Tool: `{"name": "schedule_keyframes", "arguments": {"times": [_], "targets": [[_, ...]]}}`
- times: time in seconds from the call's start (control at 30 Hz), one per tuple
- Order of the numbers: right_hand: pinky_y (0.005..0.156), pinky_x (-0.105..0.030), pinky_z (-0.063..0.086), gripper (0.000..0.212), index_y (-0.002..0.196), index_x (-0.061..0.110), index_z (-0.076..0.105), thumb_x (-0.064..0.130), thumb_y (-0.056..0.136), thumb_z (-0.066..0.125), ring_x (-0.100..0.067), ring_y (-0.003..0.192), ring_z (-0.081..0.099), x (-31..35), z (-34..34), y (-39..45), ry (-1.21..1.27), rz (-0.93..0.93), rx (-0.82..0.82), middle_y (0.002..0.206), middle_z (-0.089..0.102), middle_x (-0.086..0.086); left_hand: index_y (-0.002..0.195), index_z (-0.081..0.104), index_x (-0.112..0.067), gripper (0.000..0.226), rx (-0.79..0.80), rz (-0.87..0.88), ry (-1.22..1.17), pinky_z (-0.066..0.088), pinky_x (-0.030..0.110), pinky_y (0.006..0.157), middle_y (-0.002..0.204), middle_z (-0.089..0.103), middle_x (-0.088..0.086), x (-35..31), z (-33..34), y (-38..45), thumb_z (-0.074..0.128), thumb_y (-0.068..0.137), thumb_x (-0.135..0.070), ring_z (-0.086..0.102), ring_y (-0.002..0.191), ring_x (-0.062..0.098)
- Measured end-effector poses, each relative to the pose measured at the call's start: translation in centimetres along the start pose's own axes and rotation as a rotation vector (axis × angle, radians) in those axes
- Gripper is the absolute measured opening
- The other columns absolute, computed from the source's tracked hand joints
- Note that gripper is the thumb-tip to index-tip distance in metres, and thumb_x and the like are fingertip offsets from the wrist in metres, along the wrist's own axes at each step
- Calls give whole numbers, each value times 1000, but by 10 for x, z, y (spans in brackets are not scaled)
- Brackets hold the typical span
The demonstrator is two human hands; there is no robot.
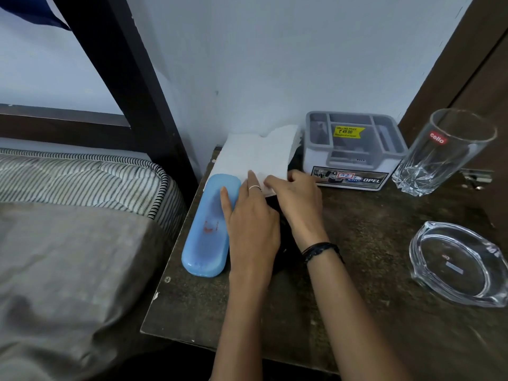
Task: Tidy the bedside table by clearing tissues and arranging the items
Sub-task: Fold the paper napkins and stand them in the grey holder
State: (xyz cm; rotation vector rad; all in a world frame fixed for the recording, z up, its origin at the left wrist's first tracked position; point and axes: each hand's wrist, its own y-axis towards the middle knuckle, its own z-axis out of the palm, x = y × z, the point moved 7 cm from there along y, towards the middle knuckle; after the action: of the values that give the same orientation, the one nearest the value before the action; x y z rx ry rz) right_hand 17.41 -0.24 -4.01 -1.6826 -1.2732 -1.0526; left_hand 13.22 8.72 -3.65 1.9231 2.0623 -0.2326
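Observation:
White tissues (255,155) lie flat at the back left of the dark bedside table (357,284), against the wall. My left hand (247,224) rests flat on the tissues' near edge, its outer finger on a blue oblong case (209,226). My right hand (297,199) lies beside it, fingertips pinching the tissues' near right corner. Something dark lies under both hands, mostly hidden.
A grey and white plastic organiser box (354,152) stands at the back. To its right is an empty drinking glass (437,152). A clear glass ashtray (459,265) sits near the right edge. A striped mattress (82,171) and dark bed post (123,72) adjoin on the left.

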Motion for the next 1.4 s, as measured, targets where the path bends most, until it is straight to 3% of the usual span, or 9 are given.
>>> {"name": "schedule_keyframes", "arguments": {"times": [0.1, 0.2, 0.3, 0.4, 0.47, 0.73, 0.83, 1.1, 1.4], "targets": [[43, -14, 31, 19, 66, 13, 49, 16, 74, 65, -9, 55, 46, 9, -4, -8, 124, -62, -29, 63, 52, 7, 111, 55, 2, 32, -83, -80, -159, -12, 34, 114, 151, 30, 7, 15, -7, 1, 33, 88, 0, 16, 140, 8], [49, -24, 32, 18, 73, 10, 47, 14, 73, 64, -11, 56, 40, 18, -22, -20, 63, -165, -80, 63, 47, 5, 112, 57, 0, 30, -177, -142, -525, 16, 30, 114, 144, 42, 8, 18, -17, 0, 34, 94, -2, 34, 134, 17], [54, -26, 38, 22, 86, 12, 46, 13, 75, 64, -13, 65, 50, 32, -53, -30, 35, -262, -109, 75, 55, 2, 128, 51, -14, 34, -262, -180, -815, 31, -1, 87, 123, 54, -10, 12, -34, -8, 35, 99, -21, 49, 112, 4], [57, -13, 46, 28, 97, 19, 45, 10, 78, 64, -4, 76, 58, 34, -89, -41, 143, -218, -75, 89, 60, 9, 108, 61, -22, 27, -286, -128, -908, 39, 6, 78, 95, 61, -16, -2, -40, -15, 36, 99, -27, 54, 88, -5], [65, -23, 54, 31, 97, 25, 46, 6, 80, 63, -4, 80, 63, 20, -111, -51, 310, -114, -63, 91, 62, 10, 98, 61, -23, 25, -251, -116, -962, 40, 7, 76, 87, 62, -16, -14, -39, -20, 37, 99, -27, 55, 84, -8], [82, -42, 54, 36, 107, 16, 38, 1, 83, 61, -9, 86, 60, -60, -148, -101, 184, 186, -21, 95, 59, 6, 116, 60, -16, 25, -137, -84, -842, 39, 12, 78, 110, 64, -3, -55, -23, -55, 44, 96, -20, 56, 101, 8], [63, -16, 46, 36, 105, 15, 35, 4, 83, 61, -5, 76, 56, -59, -153, -102, -35, 151, 0, 90, 57, 5, 118, 59, -16, 27, -103, -8, -763, 35, 3, 81, 118, 62, -3, -67, -17, -61, 45, 95, -15, 52, 101, 2], [84, -34, 41, 55, 139, 13, 37, 31, 91, 54, -29, 114, 53, -22, -153, -104, -560, -147, -225, 131, 53, -9, 117, 60, -16, 30, 7, 157, -671, 42, 19, 96, 123, 62, -1, -95, 8, -65, 45, 93, -6, 57, 110, 12], [91, -30, 44, 54, 138, 22, 40, 28, 87, 58, -21, 119, 55, -31, -156, -91, -430, -226, -328, 130, 58, -6, 118, 59, -15, 28, 73, 83, -631, 36, 8, 72, 113, 62, -2, -92, 40, -49, 49, 92, -11, 56, 89, 9]]}}
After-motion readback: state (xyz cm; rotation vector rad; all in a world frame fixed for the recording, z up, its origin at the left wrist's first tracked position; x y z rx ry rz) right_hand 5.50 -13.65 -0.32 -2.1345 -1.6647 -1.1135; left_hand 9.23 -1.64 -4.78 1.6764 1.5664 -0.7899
